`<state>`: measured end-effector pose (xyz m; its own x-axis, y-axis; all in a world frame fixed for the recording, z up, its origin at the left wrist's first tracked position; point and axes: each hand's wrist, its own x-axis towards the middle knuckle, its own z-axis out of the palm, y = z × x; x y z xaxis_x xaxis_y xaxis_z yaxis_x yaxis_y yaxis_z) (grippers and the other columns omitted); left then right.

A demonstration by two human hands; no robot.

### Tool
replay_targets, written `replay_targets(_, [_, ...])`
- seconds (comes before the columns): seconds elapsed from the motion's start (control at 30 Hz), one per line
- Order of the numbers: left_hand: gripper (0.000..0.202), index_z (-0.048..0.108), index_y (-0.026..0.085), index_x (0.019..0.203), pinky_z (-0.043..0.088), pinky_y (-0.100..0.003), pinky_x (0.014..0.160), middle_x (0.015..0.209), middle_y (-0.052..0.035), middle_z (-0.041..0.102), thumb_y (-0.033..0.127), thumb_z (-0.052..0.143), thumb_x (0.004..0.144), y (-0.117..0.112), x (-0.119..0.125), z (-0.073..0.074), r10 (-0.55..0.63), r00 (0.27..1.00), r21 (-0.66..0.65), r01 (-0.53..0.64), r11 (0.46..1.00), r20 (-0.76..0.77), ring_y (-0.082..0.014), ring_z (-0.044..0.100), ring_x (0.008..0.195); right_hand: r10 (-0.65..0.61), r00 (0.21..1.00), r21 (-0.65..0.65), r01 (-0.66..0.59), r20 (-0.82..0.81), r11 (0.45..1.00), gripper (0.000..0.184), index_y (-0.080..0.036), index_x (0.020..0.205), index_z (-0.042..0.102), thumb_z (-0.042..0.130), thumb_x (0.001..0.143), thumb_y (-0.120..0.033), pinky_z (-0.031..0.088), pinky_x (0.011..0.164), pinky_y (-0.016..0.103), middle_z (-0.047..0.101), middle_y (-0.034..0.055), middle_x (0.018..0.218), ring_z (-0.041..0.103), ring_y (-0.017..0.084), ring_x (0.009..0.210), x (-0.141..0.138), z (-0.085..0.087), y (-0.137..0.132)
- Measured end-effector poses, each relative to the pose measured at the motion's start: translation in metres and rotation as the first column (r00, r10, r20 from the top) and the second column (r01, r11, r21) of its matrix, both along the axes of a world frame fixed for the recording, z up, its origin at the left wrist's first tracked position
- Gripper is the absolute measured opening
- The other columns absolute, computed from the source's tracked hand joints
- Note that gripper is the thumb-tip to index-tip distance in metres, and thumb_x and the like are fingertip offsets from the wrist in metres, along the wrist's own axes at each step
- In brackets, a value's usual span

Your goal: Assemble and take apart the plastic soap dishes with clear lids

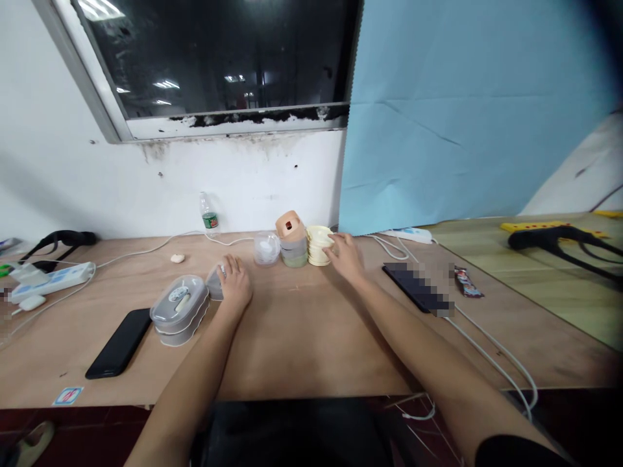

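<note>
My left hand point(236, 283) lies over the right side of a small grey round container point(215, 283), its fingers apart and partly covering it. Just left of that stands a larger grey oval lidded box point(180, 311) with a clear top. My right hand point(346, 256) reaches the right side of a stack of cream-yellow cups or rings point(318, 246), thumb and fingers apart at its edge. Beside this stack are a grey and greenish round stack point(294, 251) with a tilted orange-peach piece point(289, 226) on top, and a clear round tub point(267, 250) with something white inside.
A black phone point(119, 344) lies at front left, and a dark flat device point(416, 288) at right near a snack wrapper point(468, 283). White cables and a power strip point(53, 283) run along the table point(302, 350). A plastic bottle point(209, 212) stands by the wall.
</note>
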<state>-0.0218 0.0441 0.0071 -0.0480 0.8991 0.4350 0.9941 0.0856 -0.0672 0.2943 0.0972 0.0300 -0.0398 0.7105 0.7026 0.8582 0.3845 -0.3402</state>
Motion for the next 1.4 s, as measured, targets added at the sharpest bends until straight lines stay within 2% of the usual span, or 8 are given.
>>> replay_targets(0.2, [0.068,0.031,0.009,0.145,0.019,-0.054,0.110,0.154,-0.0202,0.020,0.039,0.047,0.087,-0.018,0.024,0.003,-0.267,0.957,0.099,0.257,0.961,0.113,-0.0360,0.015,0.143,-0.036,0.994,-0.020,0.038,0.105,0.999,0.016,-0.018,0.095,0.062,0.052,0.084,-0.023,0.039,0.088,0.040,0.062,0.0111,0.102,0.056,0.026,0.097,0.004,-0.001,-0.001])
replay_targets(0.37, [0.079,0.023,0.010,0.148,0.023,-0.049,0.109,0.153,-0.0197,0.025,0.055,0.047,0.086,-0.026,0.020,0.014,-0.467,0.862,0.127,0.450,0.884,0.197,-0.0351,0.022,0.140,-0.080,0.954,0.110,0.116,-0.289,0.987,0.023,-0.017,0.101,0.053,0.052,0.084,-0.033,0.044,0.077,0.036,0.061,0.0097,0.094,0.057,0.023,0.083,0.006,-0.005,-0.034])
replay_targets(0.53, [0.097,0.016,0.014,0.150,0.023,-0.047,0.109,0.154,-0.0202,0.021,0.068,0.051,0.078,-0.035,0.022,0.026,-0.712,0.664,0.096,0.712,0.695,0.228,-0.0369,0.025,0.138,0.115,0.786,-0.094,-0.215,-0.607,0.972,0.040,-0.019,0.122,0.041,0.045,0.083,-0.029,0.046,0.061,0.031,0.061,0.0037,0.083,0.055,0.018,0.066,-0.019,-0.021,-0.060])
replay_targets(0.63, [0.083,0.033,0.020,0.145,0.030,-0.045,0.105,0.149,-0.0178,0.032,0.066,0.052,0.079,-0.038,0.028,0.018,-0.741,0.613,-0.064,0.781,0.622,0.275,-0.0359,0.038,0.131,0.206,0.873,-0.348,-0.379,-0.443,0.857,0.039,-0.020,0.117,0.050,0.049,0.077,-0.022,0.049,0.071,0.034,0.061,0.0047,0.088,0.059,0.020,0.077,-0.041,-0.036,-0.075])
replay_targets(0.73, [0.061,0.047,0.021,0.137,0.037,-0.044,0.100,0.134,-0.0158,0.050,0.056,0.048,0.086,-0.036,0.026,0.002,-0.707,0.642,-0.192,0.765,0.615,0.297,-0.0328,0.050,0.118,0.304,0.943,-0.456,-0.330,-0.132,0.826,0.037,-0.019,0.111,0.059,0.059,0.074,-0.024,0.046,0.089,0.038,0.057,0.0094,0.105,0.057,0.024,0.098,-0.053,-0.038,-0.083])
replay_targets(0.93, [0.044,0.057,0.023,0.129,0.042,-0.042,0.093,0.113,-0.0120,0.060,0.040,0.049,0.089,-0.020,0.012,-0.009,-0.654,0.706,-0.178,0.705,0.687,0.270,-0.0277,0.057,0.104,0.177,0.983,-0.166,-0.168,0.043,0.972,0.049,-0.019,0.131,0.047,0.054,0.085,-0.033,0.046,0.092,0.040,0.048,0.0133,0.122,0.051,0.028,0.114,-0.072,0.029,-0.054])
replay_targets(1.1, [0.035,0.062,0.024,0.121,0.043,-0.038,0.095,0.118,-0.0091,0.062,0.032,0.046,0.091,-0.015,0.008,-0.008,-0.609,0.723,-0.149,0.676,0.722,0.326,-0.0241,0.057,0.107,0.242,0.943,-0.042,-0.239,0.226,0.970,0.054,-0.017,0.141,0.034,0.043,0.089,-0.027,0.048,0.090,0.041,0.029,0.0135,0.147,0.048,0.027,0.118,-0.096,0.088,-0.009])
replay_targets(1.4, [0.035,0.062,0.018,0.121,0.041,-0.036,0.099,0.119,-0.0101,0.064,0.026,0.048,0.090,-0.010,0.004,-0.014,-0.601,0.729,-0.130,0.664,0.736,0.328,-0.0221,0.057,0.109,0.275,0.818,-0.244,-0.170,0.506,0.955,0.034,-0.019,0.116,0.060,0.040,0.089,-0.015,0.047,0.079,0.031,0.059,0.0103,0.114,0.057,0.023,0.100,-0.103,0.090,0.022])
